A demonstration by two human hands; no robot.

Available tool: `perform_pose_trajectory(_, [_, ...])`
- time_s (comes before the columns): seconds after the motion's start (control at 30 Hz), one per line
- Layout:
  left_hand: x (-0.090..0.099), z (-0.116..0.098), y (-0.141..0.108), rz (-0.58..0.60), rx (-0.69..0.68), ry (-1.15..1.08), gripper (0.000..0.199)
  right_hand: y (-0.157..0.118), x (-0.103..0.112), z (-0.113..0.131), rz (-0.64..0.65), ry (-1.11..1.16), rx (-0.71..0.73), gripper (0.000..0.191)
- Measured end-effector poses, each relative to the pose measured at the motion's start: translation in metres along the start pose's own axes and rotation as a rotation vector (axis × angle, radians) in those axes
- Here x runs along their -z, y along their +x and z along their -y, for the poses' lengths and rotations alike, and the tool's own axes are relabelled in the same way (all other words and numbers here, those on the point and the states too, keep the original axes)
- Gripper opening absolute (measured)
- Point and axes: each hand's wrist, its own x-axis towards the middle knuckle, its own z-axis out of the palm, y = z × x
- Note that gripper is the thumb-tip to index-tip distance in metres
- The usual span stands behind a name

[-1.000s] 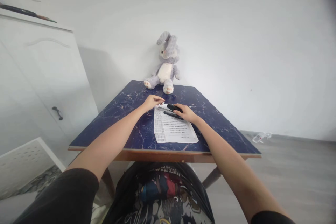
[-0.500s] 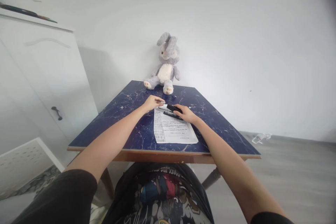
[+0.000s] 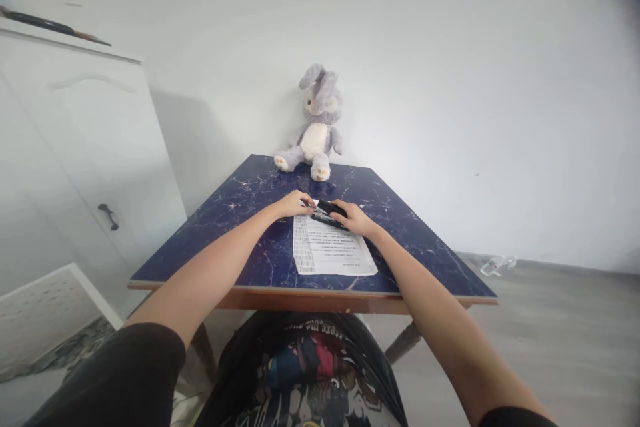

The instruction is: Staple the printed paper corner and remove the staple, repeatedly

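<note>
A black stapler lies over the upper part of a printed sheet of paper, its top arm lifted away from its base so that the metal inside shows. My right hand is wrapped round the stapler's right end, thumb along its side. At the opposite end, my left hand has its fingers pinched together close to the stapler's left tip, above the sheet's top left corner. Whatever sits between those fingertips is too small to make out.
The sheet rests on a blue marble-patterned table. A grey plush rabbit sits at its far edge against the wall. White cabinets stand on the left. A clear plastic item lies on the floor at right.
My left hand has come slightly down and closer to the stapler's left end; the small grey strip at its fingertips no longer shows clearly. My right hand keeps its hold on the stapler.
</note>
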Motion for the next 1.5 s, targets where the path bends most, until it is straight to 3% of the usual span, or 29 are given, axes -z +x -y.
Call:
perform_pose_trajectory(0.57, [0.006, -0.001, -0.004, 0.046, -0.011, 0.009, 0.026, 0.0, -0.004, -0.002, -0.01, 0.011, 0.003, 0.045])
perform_pose_trajectory(0.8, [0.021, 0.004, -0.014, 0.172, 0.033, -0.193, 0.049, -0.003, 0.005, -0.008, -0.113, 0.108, -0.077, 0.037])
perform_pose_trajectory(0.93, [0.02, -0.001, -0.011, 0.198, 0.032, -0.253, 0.052, -0.008, 0.013, -0.01, -0.092, 0.238, -0.071, 0.04])
perform_pose_trajectory(1.1, [0.004, -0.02, -0.004, 0.11, -0.047, -0.086, 0.058, -0.003, 0.003, -0.004, -0.054, 0.331, 0.009, 0.049])
perform_pose_trajectory(1.23, [-0.003, -0.027, -0.005, 0.162, -0.065, -0.043, 0.056, 0.002, -0.007, 0.004, -0.007, 0.327, 0.086, 0.05])
perform_pose_trajectory(1.4, [0.008, -0.013, -0.004, 0.159, -0.051, -0.036, 0.059, 0.004, -0.01, 0.008, -0.038, 0.34, 0.038, 0.051])
perform_pose_trajectory(1.5, [0.015, -0.004, -0.003, 0.078, -0.005, -0.139, 0.056, 0.006, -0.013, 0.013, -0.086, 0.318, 0.0, 0.053])
